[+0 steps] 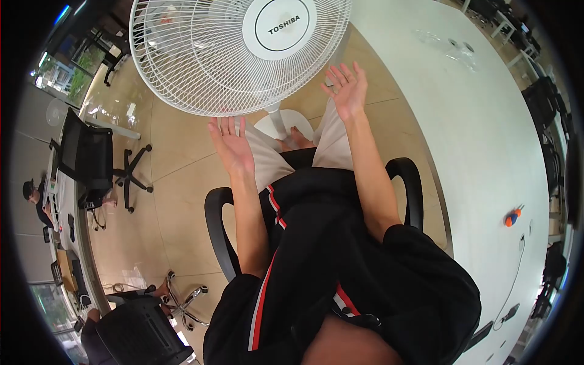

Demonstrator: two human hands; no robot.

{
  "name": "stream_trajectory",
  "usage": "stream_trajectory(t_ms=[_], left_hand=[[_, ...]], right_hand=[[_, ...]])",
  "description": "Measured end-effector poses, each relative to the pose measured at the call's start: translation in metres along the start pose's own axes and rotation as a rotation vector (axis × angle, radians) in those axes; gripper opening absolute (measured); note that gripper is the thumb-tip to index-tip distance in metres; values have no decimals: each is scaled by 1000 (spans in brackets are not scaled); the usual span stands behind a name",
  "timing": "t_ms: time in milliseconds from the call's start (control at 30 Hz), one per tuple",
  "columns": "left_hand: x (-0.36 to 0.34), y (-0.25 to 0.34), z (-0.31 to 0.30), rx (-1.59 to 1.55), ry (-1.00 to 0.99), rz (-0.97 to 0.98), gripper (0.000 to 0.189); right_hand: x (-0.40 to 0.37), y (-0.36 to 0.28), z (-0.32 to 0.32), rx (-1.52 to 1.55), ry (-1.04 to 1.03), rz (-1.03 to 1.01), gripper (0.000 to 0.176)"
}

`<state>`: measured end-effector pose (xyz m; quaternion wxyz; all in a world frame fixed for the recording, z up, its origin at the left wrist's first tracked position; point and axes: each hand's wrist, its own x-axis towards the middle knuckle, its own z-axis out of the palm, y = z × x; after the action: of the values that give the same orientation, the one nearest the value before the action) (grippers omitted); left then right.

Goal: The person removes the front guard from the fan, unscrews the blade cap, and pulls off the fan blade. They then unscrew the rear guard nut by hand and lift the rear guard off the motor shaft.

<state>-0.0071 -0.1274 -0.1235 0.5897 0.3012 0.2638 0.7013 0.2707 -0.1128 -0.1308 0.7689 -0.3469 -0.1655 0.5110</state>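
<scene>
A white pedestal fan marked TOSHIBA stands in front of me, its wire grille facing my way. My left hand is open, palm up, with its fingertips right at the grille's lower rim. Beside the lower right of the grille is my right hand, also palm up, fingers spread and holding nothing. Between my legs, the fan's pole meets its round white base, where my bare feet show.
A white table curves along my right, bearing clear plastic wrapping, an orange and blue object and a cable. Black office chairs stand at left. A person in a cap sits at the far-left desk.
</scene>
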Motion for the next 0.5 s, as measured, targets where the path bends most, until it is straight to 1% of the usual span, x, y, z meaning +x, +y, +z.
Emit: stream_trajectory(t_ms=[100, 200, 300, 400, 500], left_hand=[[-2, 2, 8, 21, -3, 29, 85], [1, 12, 12, 78, -20, 70, 101], [14, 18, 16, 64, 34, 112, 102], [25, 24, 29, -12, 106, 140, 91], [48, 27, 24, -51, 65, 226, 92]], right_hand=[[-3, -9, -1, -5, -12, -31, 98], [3, -14, 3, -40, -17, -50, 98], [19, -15, 8, -59, -33, -46, 98], [35, -17, 16, -82, -85, -33, 92], [54, -19, 19, -166, -230, 0, 83]])
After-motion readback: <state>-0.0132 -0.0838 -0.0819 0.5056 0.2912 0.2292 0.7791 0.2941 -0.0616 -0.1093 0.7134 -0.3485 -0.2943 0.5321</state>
